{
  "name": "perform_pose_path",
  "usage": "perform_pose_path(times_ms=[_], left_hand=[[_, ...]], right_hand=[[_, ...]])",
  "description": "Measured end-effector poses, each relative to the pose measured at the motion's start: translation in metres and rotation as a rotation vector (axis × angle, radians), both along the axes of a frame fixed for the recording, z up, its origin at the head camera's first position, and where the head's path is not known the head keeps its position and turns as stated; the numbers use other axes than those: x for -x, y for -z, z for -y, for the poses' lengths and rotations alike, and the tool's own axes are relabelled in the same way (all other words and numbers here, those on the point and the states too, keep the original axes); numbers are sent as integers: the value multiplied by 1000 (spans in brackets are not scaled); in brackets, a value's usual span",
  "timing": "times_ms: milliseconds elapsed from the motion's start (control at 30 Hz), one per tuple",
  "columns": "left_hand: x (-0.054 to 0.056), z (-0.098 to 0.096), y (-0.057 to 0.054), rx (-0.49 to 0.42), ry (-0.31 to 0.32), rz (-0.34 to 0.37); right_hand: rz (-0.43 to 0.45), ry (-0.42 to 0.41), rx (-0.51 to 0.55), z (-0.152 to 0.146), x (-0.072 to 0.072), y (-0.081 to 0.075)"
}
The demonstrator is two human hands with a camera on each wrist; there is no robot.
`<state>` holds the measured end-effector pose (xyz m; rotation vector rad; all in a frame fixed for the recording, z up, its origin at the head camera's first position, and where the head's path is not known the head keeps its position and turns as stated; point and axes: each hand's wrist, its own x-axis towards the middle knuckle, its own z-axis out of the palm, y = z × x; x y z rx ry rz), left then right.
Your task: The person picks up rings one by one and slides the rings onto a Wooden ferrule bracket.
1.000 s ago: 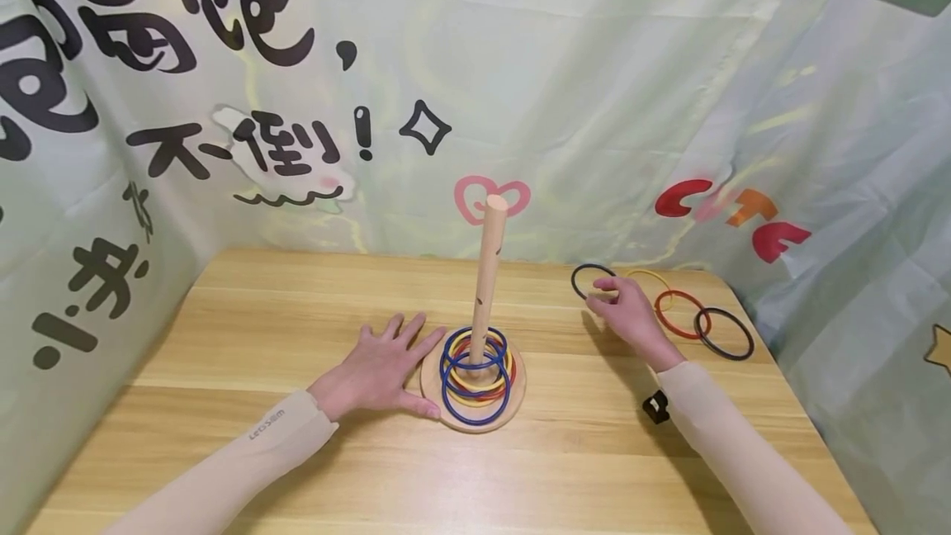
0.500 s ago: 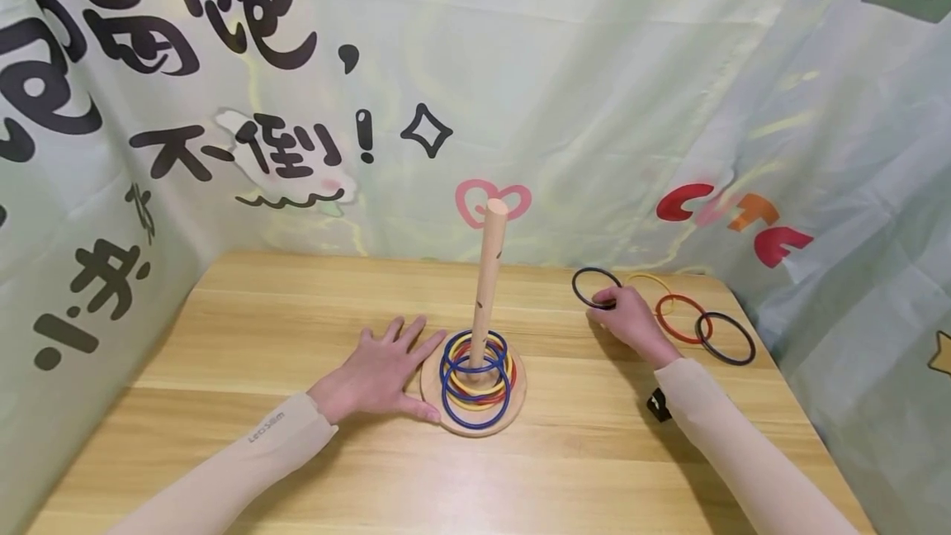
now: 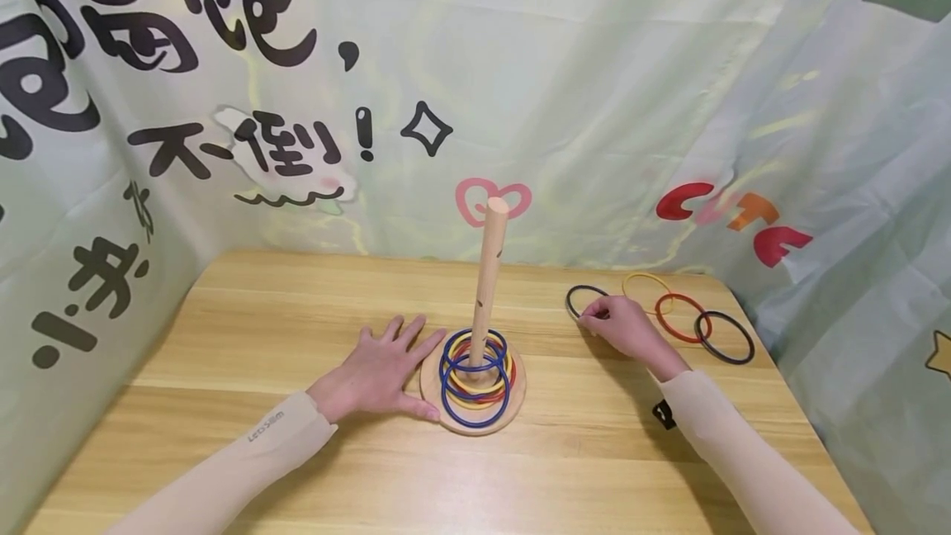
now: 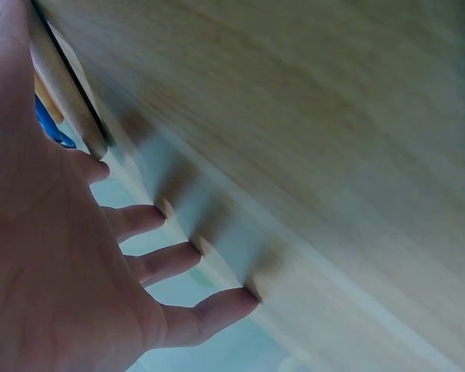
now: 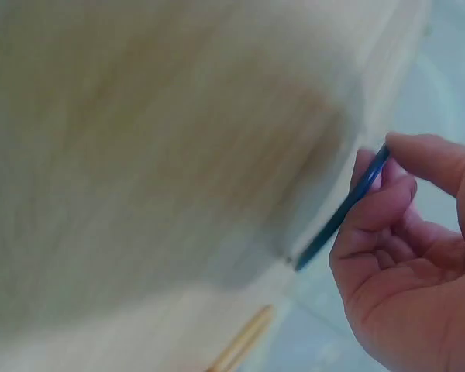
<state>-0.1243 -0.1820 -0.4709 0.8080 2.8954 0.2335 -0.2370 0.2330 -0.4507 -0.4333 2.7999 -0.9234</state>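
My right hand (image 3: 627, 324) pinches a dark blue ring (image 5: 342, 211) between thumb and fingers at the back right of the table. In the right wrist view the ring is tilted, seen almost edge-on. Palm down with fingers spread, my left hand (image 3: 375, 374) rests at the left side of a round wooden base (image 3: 513, 419). Its thumb and index finger lie along the rim. A tall wooden peg (image 3: 490, 279) rises from this base. Several blue, yellow and red rings (image 3: 475, 424) lie stacked around the peg's foot.
Right of my right hand lie a yellow ring (image 3: 646, 275), a red ring (image 3: 679, 295) and another dark blue ring (image 3: 752, 345), overlapping one another. A printed curtain (image 3: 579, 106) hangs along the back and sides of the wooden table (image 3: 260, 312). A small black object (image 3: 663, 414) shows beside the right sleeve.
The right hand has reached the dark blue ring, taken hold of it, and drawn it slightly left and nearer. The left hand and the peg stand have stayed put.
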Motion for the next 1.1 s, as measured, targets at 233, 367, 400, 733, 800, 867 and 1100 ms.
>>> perform_pose_path(times_ms=[233,367,400,733,800,867,1100], left_hand=[[0,-1,-1,1,-2,0],[0,0,0,5,-1,2],[0,0,0,6,-2,3],[2,-1,0,12,-3,9],[2,-1,1,12,-3,8],[2,-1,1,13,-2,6],[1,0,0,8,-2,4]], right_hand=[[-33,-46,46,11,-26,-14],[-90,-59,65,13,-41,-22],[-111,-65,67,14,-44,-24],[-283,-179,128,22,-75,-54],[-307,-215,151,26,-81,-62],[-328,-243,175,30,-87,-71],[-434,-268,293,48,-107,-105]])
